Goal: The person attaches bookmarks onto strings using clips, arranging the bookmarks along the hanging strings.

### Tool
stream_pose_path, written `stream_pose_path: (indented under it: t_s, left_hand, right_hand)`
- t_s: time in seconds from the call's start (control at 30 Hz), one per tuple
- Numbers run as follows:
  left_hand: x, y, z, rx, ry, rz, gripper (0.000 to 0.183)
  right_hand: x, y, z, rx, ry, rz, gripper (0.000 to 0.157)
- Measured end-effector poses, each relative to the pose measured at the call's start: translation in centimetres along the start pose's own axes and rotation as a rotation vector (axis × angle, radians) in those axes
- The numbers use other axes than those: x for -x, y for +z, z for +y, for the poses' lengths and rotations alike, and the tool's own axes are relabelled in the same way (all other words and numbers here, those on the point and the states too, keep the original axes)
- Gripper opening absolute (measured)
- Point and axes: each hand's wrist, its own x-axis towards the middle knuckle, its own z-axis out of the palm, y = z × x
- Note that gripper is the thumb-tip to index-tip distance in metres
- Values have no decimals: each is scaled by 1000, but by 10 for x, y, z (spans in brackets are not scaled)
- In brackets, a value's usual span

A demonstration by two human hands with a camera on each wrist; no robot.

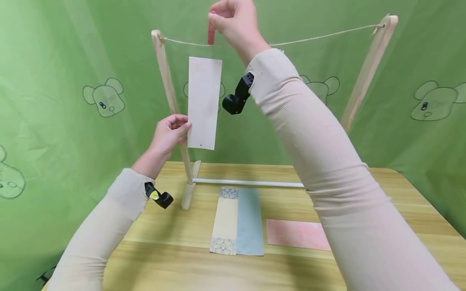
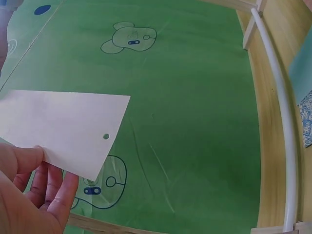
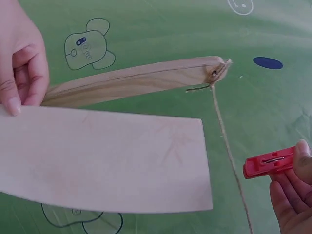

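Note:
My left hand (image 1: 168,135) pinches the left edge of a pale paper card (image 1: 204,101) between thumb and fingers, holding it upright in the air. A small hole shows near the card's lower end in the left wrist view. Above it, my right hand (image 1: 236,18) pinches a red clothespin (image 3: 268,162) by its end. That clothespin is beside the twine line (image 1: 324,37) in the right wrist view, apart from the card. The card's top edge hangs just below the twine in the head view.
Wooden posts (image 1: 369,72) carry the twine, with a white rod (image 1: 251,183) low between them. On the table (image 1: 164,250) lie a patterned cream card (image 1: 225,220), a blue-grey card (image 1: 250,222) and a pink card (image 1: 296,234). Behind hangs a green cloth (image 1: 291,121).

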Motion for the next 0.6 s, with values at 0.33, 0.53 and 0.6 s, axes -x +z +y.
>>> stream_pose_path:
  t_s: [0.33,0.53,0.6]
  left_hand:
    - [-2,5,-5,1,20,13,12]
    - [-4,5,-5,11,13,25,13]
    - [-5,7,-6,14,2,26,15]
  right_hand:
    - [0,7,-1,9,-56,60,19]
    - [-1,10,0,65,-56,60,16]
    - [-2,11,5,109,-57,62,14]
